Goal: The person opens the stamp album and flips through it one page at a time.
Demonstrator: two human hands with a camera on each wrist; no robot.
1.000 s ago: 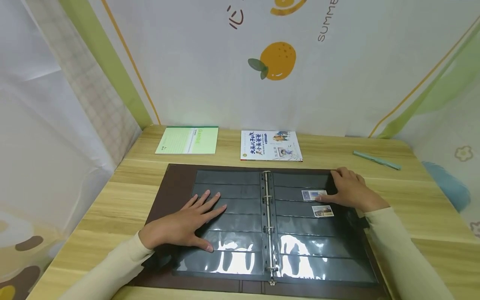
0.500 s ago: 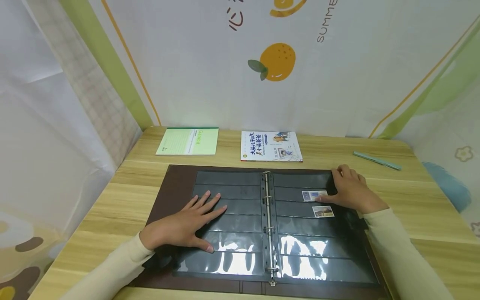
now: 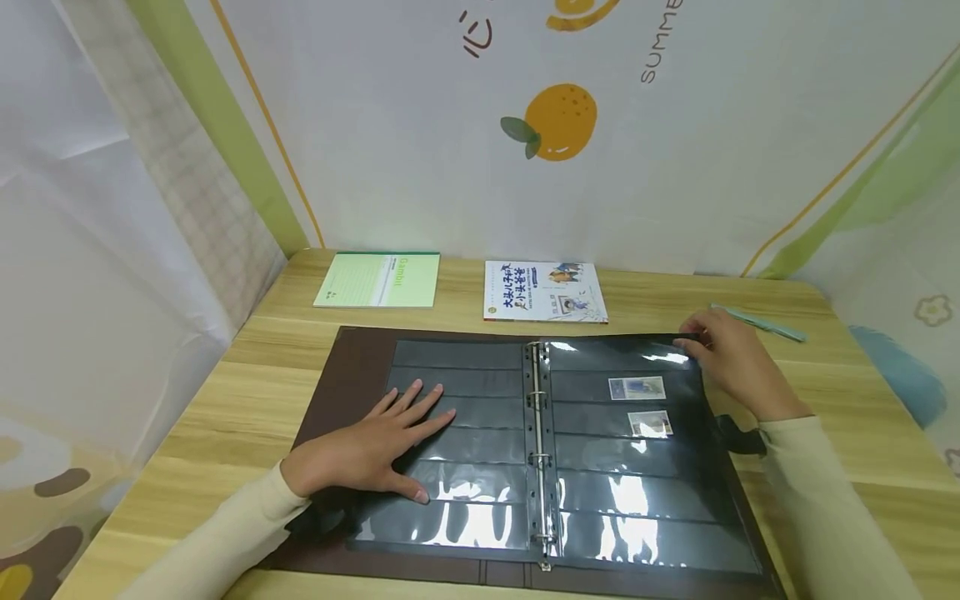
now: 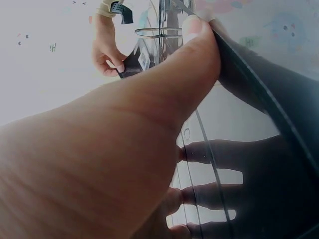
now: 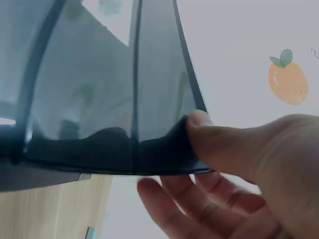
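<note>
Your right hand (image 3: 738,367) pinches the far right corner of the right-hand stamp page (image 3: 637,467), thumb (image 5: 199,122) on top and fingers curled beneath, and that corner is lifted off the brown binder cover (image 3: 352,358). The page hangs from the metal rings (image 3: 534,400) in the middle of the open stamp album, which lies flat on the wooden table (image 3: 225,392) right in front of you. Two stamps (image 3: 637,387) sit in the page's clear strips, one just below the other, near your right hand but not touching it. Your left hand (image 3: 367,450) lies flat with fingers spread, pressing down the left-hand page (image 3: 457,358). Beyond the album, a green notebook (image 3: 378,280) and a children's book (image 3: 544,291) lie side by side at the table's far edge. A pale green pen (image 3: 772,325) rests just past your right hand.
</note>
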